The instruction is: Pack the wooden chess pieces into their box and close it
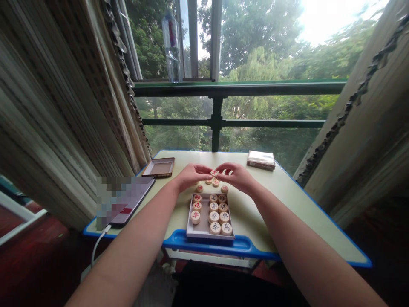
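Beyond the open box, my left hand (192, 175) and my right hand (235, 175) meet with bent fingers. Their fingertips close from either side on a round wooden Chinese chess piece (214, 172) with a red character. Just under it, more red-marked pieces (216, 183) lie on the table, partly hidden by the fingers. Two others, a left piece (200, 189) and a right piece (224, 189), sit by the far edge of the white box (189, 234). Inside the box, black-marked pieces (214, 217) fill the right side in stacks, and red-marked pieces (195, 217) stand along the left.
The pale table (268, 213) has a blue rim. An upturned box lid (159, 167) lies at the far left, near a tablet-like device (134, 202) with a white cable (96, 245). A small case (261, 160) rests at the far right. A bottle (172, 51) stands by the window.
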{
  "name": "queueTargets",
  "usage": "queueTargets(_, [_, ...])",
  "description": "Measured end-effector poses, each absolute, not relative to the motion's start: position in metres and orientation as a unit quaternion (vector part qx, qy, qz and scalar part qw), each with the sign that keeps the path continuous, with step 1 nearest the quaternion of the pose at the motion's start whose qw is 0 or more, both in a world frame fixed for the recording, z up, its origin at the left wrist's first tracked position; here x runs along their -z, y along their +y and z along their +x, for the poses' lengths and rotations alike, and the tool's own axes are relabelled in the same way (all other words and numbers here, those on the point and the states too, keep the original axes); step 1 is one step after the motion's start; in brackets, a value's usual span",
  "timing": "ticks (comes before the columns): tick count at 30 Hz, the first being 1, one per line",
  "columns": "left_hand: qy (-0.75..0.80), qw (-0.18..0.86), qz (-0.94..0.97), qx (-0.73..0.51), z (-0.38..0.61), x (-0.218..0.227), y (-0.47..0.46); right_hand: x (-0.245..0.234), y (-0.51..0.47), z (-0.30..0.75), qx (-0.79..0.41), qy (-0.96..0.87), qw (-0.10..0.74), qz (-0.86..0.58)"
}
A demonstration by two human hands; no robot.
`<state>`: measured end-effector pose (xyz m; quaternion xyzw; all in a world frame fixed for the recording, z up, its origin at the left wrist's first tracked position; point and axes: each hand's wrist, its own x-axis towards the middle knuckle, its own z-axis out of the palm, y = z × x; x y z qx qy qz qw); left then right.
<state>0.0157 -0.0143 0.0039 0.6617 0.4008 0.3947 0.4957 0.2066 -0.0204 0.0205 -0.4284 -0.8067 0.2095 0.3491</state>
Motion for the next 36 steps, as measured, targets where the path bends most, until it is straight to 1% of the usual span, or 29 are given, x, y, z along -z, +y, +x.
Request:
queueTargets(6, [0.392,0.495,0.66,-0.407,0.013,-0.006,-0.02,-0.022,-0.023,0.206,-0.225,-0.807,0.368,-0.404])
queueTargets(9, [0.407,0.477,0.659,-0.417,0.012,-0.007,-0.028,-0.021,-0.027,0.203,-0.241,-0.807,0.375,-0.388])
queueTargets(14, [0.411,0.434,0.656,-0.461,0.009,-0.007,-0.05,-0.019,-0.034,0.195,-0.233,-0.809,0.405,-0.357])
queueTargets(20, [0.424,0.434,0.644,-0.465,0.0,0.002,-0.075,-0.015,-0.045,0.186,-0.249,-0.839,0.358,-0.326])
queueTargets(27, [0.425,0.454,0.624,-0.474,-0.009,0.012,-0.1,-0.017,-0.062,0.175,-0.247,-0.862,0.302,-0.323])
queueTargets(30, [0.42,0.466,0.611,-0.483,-0.01,0.014,-0.11,-0.019,-0.074,0.173,-0.241,-0.867,0.293,-0.324])
queueTargets(33, [0.414,0.487,0.597,-0.486,-0.01,0.015,-0.12,-0.015,-0.089,0.173,-0.225,-0.861,0.314,-0.332])
queueTargets(36, [0.401,0.5,0.593,-0.487,-0.011,0.019,-0.129,-0.006,-0.103,0.176,-0.211,-0.847,0.361,-0.328])
